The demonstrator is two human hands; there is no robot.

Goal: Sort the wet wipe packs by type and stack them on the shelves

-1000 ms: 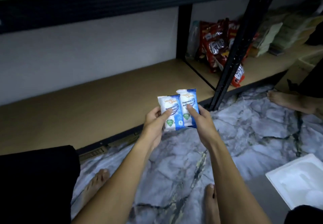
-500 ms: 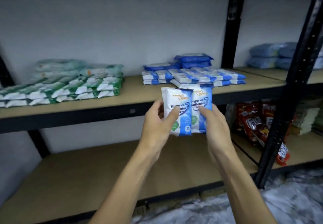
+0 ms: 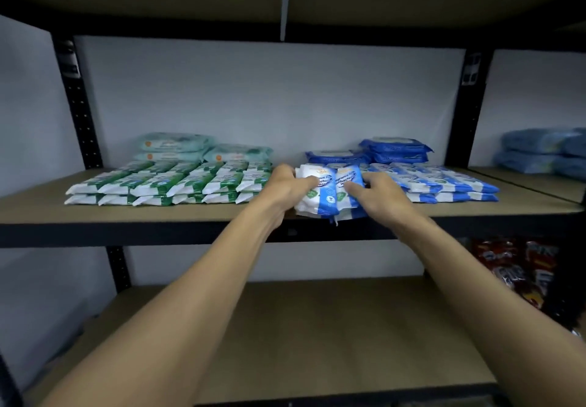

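Two small blue-and-white wipe packs lie side by side at the front of the middle shelf (image 3: 126,213). My left hand (image 3: 285,184) grips the left pack (image 3: 317,197). My right hand (image 3: 377,189) grips the right pack (image 3: 347,184). Both packs sit at the left end of the row of blue-and-white packs (image 3: 444,184). Rows of green-and-white packs (image 3: 171,184) fill the shelf's left half. Larger pale green packs (image 3: 177,146) and larger blue packs (image 3: 393,149) are stacked behind.
Black metal uprights (image 3: 79,105) frame the bay. The wooden lower shelf (image 3: 317,327) is below my arms. Red snack bags (image 3: 520,270) sit at the lower right. Pale blue bundles (image 3: 545,149) lie in the neighbouring bay to the right.
My view rose from the floor to the middle shelf. Both hands carried the two blue packs up and forward onto the shelf beside the blue row.
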